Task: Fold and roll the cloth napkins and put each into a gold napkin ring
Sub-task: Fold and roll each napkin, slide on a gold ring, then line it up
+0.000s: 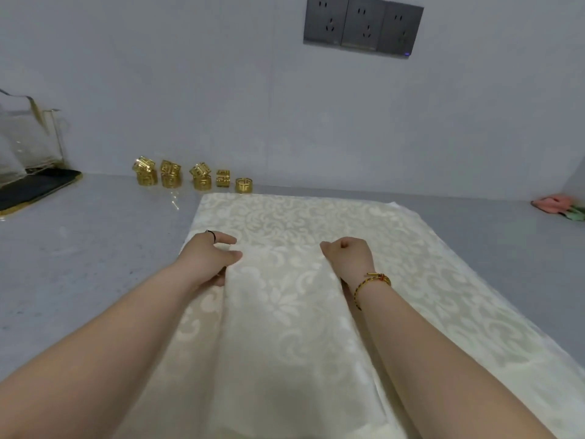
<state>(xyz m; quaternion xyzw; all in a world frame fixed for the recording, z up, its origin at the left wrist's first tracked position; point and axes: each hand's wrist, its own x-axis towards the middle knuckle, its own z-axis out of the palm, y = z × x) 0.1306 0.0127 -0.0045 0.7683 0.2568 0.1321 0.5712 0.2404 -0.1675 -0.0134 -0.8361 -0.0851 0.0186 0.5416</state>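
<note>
A cream napkin (285, 327) is spread on the grey counter (79, 264), with a raised fold held between both outstretched forearms. Its left edge is pinched by the left hand (209, 258), thumb against curled fingers. Its right edge is gripped in the fisted right hand (348, 258), whose wrist bears a bracelet (373, 282). The gold napkin rings (171, 175) are lined up by the wall, beyond the cloth.

The grey counter (95, 264) before me carries a cream patterned napkin (316, 223), spread wide with a raised fold down its middle. Behind it, along the wall, stand gold napkin rings (171, 174), some stacked in twos. A black gold-edged tray (34, 188) sits far left, a pink and green cloth (557, 204) far right.
</note>
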